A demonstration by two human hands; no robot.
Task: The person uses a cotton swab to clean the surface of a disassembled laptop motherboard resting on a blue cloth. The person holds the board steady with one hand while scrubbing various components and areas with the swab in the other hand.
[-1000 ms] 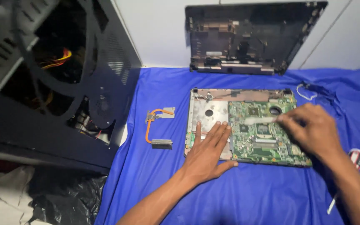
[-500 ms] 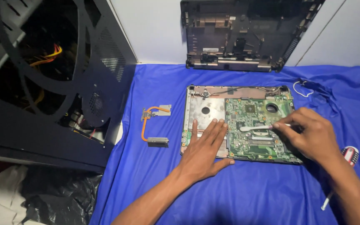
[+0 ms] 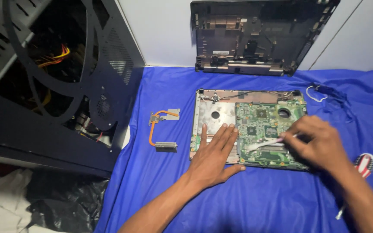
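Note:
An opened laptop base [image 3: 214,113] lies on the blue cloth, its green motherboard [image 3: 262,123] exposed on the right half. My left hand [image 3: 212,155] rests flat on the base's lower left part, fingers spread, touching the metal plate and the board's edge. My right hand [image 3: 314,144] pinches a white brush [image 3: 264,143] whose bristled tip lies on the lower middle of the motherboard.
A copper heat pipe with heatsink [image 3: 162,129] lies left of the laptop. A black laptop shell [image 3: 260,36] leans against the white wall. An open desktop case [image 3: 52,77] stands at the left. A screwdriver [image 3: 363,166] and loose cables [image 3: 320,92] lie at the right.
My right hand has swept the brush down the motherboard from its upper part to its lower middle. My left hand has stayed pressed on the base.

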